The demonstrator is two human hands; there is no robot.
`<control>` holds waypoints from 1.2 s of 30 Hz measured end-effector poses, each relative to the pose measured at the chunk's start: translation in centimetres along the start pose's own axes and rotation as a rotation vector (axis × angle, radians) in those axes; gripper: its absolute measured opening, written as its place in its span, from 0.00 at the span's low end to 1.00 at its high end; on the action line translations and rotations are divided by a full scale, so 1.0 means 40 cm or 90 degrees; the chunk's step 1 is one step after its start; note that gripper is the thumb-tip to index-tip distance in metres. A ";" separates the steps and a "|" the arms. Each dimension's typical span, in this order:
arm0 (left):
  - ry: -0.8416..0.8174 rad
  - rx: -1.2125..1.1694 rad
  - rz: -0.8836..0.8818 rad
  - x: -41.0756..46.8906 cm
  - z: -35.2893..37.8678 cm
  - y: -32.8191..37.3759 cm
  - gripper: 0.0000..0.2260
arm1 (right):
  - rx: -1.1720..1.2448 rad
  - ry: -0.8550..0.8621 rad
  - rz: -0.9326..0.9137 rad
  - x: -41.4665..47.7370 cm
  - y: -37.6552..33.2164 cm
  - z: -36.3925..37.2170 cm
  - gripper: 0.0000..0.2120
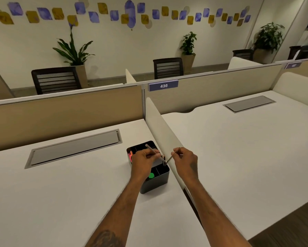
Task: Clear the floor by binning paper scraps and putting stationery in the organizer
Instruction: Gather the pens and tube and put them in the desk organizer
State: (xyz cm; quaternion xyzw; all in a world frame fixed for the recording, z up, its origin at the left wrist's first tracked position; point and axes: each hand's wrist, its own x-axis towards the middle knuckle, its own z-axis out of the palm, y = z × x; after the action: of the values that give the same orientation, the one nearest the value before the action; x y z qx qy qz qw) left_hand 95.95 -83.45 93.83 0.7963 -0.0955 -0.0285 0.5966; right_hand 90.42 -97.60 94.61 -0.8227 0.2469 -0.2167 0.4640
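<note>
Your left hand [145, 157] pinches a pen [154, 152] over the organizer [158, 182]; your right hand [184, 160] pinches a thin pencil [169, 159] just right of it. Both look light, stiff and slippery, so grip mid-shaft.

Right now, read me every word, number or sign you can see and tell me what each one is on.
"436": white digits on the purple sign fixed to the top of the desk partition.
A second purple sign on the partition farther right: its marking is too small and blurred to read.
Nothing readable on the black organizer or the pens.
</note>
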 end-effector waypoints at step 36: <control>-0.042 0.659 0.131 -0.276 -0.209 -0.219 0.35 | -0.251 -0.041 -0.285 -0.333 0.088 0.123 0.32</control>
State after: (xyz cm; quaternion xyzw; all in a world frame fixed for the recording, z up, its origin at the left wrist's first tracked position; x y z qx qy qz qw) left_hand 87.51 -71.14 87.09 0.9718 -0.1939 0.0561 0.1219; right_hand 82.15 -87.86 87.53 -0.9375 0.0814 -0.2351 0.2433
